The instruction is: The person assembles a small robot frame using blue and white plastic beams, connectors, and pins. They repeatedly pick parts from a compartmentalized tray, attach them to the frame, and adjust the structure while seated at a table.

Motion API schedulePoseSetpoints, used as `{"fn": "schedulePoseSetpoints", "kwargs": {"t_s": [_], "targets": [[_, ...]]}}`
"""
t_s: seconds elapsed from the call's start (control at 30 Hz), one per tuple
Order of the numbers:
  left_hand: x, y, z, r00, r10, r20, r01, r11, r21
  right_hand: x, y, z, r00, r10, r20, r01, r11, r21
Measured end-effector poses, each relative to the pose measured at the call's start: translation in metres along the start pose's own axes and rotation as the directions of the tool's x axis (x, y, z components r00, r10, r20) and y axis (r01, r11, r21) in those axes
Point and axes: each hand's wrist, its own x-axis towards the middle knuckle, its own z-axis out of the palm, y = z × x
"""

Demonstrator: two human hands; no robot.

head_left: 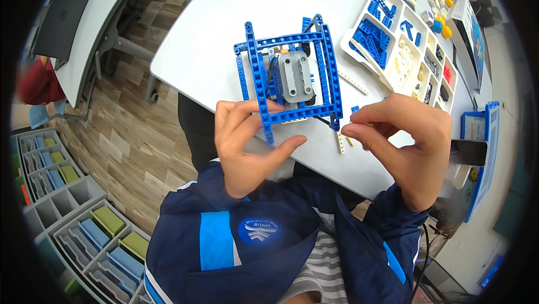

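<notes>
A model of blue studless building beams point(261, 73) forms a rectangular frame on the table before me. A grey battery-box-like block point(296, 76) sits inside it, with small black wheels beside it. My left hand point(238, 144) is at the frame's near left corner. Its fingers reach behind a blue beam, while the thumb stands well apart. By the near right corner my right hand point(412, 135) is closed in a pinch, thumb against forefinger. Whatever is between those fingertips is too small to make out. A small blue piece point(355, 109) shows just above them.
White beams point(353, 83) lie on the white table point(191, 51) right of the model. Beyond is a white sorting tray point(387, 76) with blue, white, black and red parts. A box point(467, 40) stands farther right. Drawer units point(90, 203) stand at left; a laptop point(64, 20) sits on another table.
</notes>
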Motion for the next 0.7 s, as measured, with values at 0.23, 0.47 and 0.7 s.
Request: {"fn": "schedulePoseSetpoints", "kwargs": {"t_s": [0.23,0.47,0.7], "targets": [[-0.003,0.000,0.008,1.000,0.003,-0.020,-0.003,1.000,-0.029,0.003,0.004,0.009,0.994,-0.106,-0.038,0.106,0.994,-0.004],[-0.010,0.004,0.026,0.968,-0.213,-0.135,0.190,0.967,-0.168,-0.006,-0.003,0.009,0.999,-0.031,-0.024,0.030,0.999,-0.034],[-0.005,-0.001,0.031,0.978,-0.162,-0.134,0.131,0.967,-0.217,-0.005,-0.002,0.011,0.993,-0.120,-0.012,0.117,0.981,-0.156]]}}
